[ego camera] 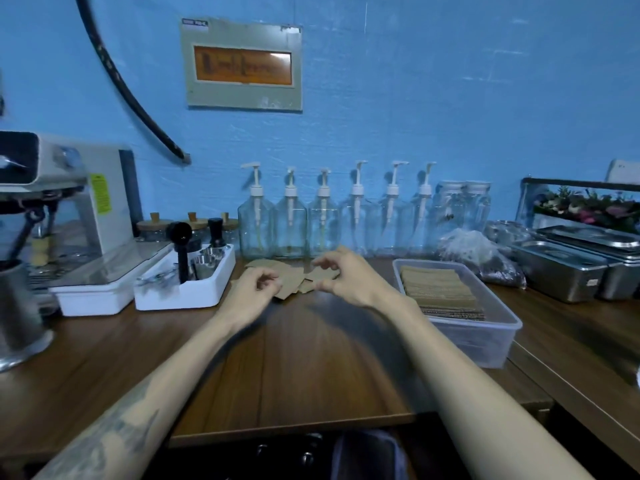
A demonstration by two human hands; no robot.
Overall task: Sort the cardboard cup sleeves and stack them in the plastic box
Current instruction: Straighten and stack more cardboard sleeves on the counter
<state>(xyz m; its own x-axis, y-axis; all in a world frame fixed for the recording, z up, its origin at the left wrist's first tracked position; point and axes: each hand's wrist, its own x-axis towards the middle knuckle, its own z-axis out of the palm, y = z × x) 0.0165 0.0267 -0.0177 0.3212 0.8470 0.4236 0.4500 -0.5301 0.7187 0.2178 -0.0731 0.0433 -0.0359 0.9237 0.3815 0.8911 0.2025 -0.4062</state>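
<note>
Head view: left hand (254, 285) and right hand (341, 275), fingers curled but apart, gripping nothing, hover over loose sleeves (292, 284) at far table edge. Box (485, 336) right, 1 stack inside. Advice: square edges first (same orientation), then lift flat.

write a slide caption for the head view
Both hands over loose cardboard sleeves beside the plastic box holding a stack.

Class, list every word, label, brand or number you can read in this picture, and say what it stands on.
None is legible.
Orange panel of the wall sign: dark marks, blurred.
Small label at the sign's corner: too small.
Yellow sticker on the coffee machine: print too small.
</note>
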